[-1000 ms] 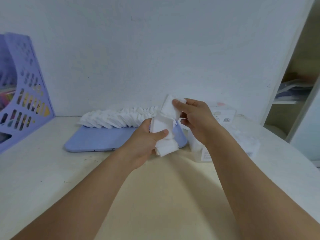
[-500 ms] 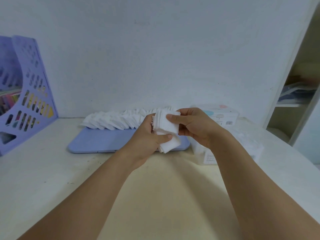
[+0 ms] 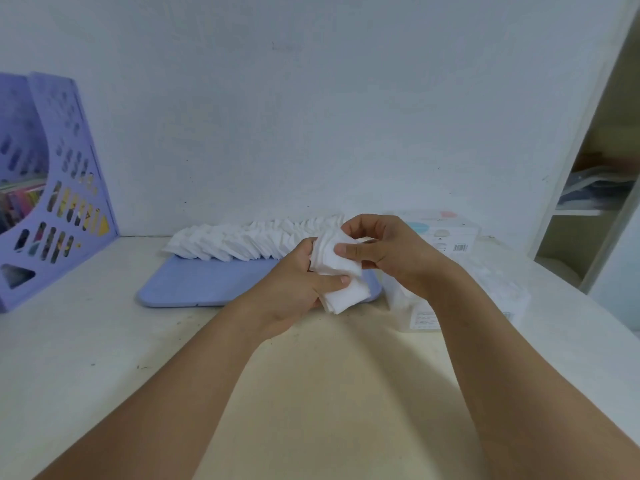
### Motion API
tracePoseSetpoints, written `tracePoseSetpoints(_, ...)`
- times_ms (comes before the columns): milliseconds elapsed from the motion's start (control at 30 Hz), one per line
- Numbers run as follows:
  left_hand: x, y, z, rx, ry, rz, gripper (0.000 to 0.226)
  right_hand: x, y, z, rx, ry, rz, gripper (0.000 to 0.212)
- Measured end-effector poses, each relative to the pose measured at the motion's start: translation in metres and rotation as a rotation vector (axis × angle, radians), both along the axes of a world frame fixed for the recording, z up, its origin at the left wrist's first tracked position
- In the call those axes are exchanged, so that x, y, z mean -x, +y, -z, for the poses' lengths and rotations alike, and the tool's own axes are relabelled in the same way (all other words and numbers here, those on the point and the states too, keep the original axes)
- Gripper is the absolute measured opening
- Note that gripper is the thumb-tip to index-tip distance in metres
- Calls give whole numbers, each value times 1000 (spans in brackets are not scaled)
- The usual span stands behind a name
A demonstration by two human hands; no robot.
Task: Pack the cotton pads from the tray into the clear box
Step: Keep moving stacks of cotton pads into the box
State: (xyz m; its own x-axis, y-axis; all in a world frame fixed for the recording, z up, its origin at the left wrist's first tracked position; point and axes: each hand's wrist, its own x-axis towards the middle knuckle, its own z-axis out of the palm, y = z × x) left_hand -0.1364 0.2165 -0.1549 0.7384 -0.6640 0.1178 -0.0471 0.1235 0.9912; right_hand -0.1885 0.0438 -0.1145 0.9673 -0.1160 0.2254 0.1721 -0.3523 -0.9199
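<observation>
Right now both hands meet above the near right corner of the flat lavender plastic tray, working on a small stack of square white cotton pads. The left hand grips the stack from the side, its thumb pressed across the lower pads, while the right hand pinches the upper part, thumb on the front face and fingers curled behind. The stack looks uneven, with the lower pads fanned out and slipping below the rest.

A long overlapping row of loose white cotton pads lies along the far edge of the tray, so most of the packing seems yet to be done. The clear plastic box stands just right of the tray, largely hidden behind the right forearm; how full it is cannot be told.

The likely trouble is the splayed lower edge. Soft, light pads give little grip on one another, so if either hand loosens while squaring the stack, the bottom few could slide out onto the cream tabletop. A crooked stack may also catch on the box rim and buckle. Because the box is light, a careless push from the wrist could shove it.
</observation>
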Motion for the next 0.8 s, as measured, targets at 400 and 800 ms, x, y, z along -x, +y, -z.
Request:
tracePoseSetpoints(400,-3,4,-1,-64,-82,12,70,8,-11,-7,-128,-9,-248,31)
tracePoseSetpoints(800,-2,7,-3,-118,-230,45,85,7,-1,-7,189,17,-144,40)
